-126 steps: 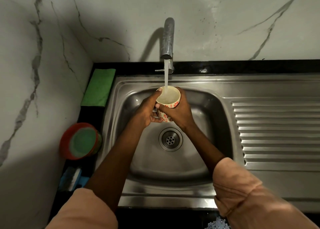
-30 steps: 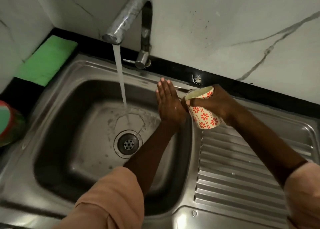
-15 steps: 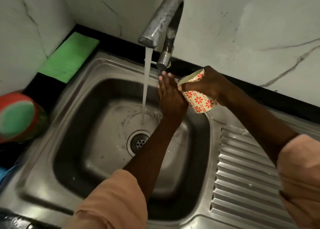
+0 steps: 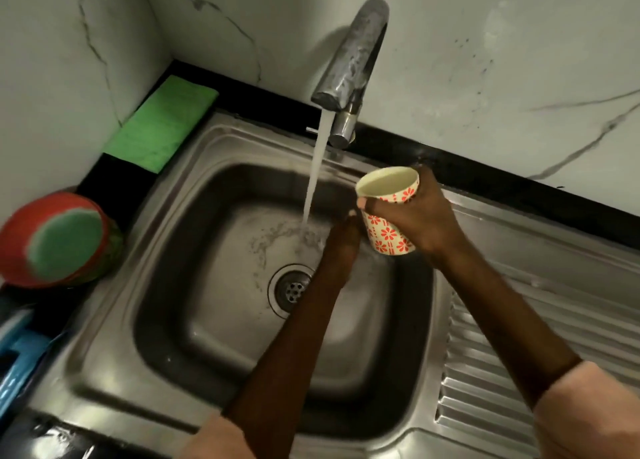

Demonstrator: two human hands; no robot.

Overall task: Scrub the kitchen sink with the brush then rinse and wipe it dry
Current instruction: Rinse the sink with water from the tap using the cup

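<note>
Right hand [image 4: 420, 221] grips cup [image 4: 389, 209] over sink [image 4: 166, 354]; left hand [image 4: 341, 250] flat, fingers straight, beside running tap [image 4: 349, 63] stream.

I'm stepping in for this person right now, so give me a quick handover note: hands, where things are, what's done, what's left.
Right hand grips the patterned cup, upright over the basin's right side. Left hand is open, fingers straight, down in the sink beside the stream. Tap is running. Green cloth lies at the back left corner.
Done: basin wet, rinsing under way.
Left: finish rinsing, shut the tap, wipe dry.
</note>
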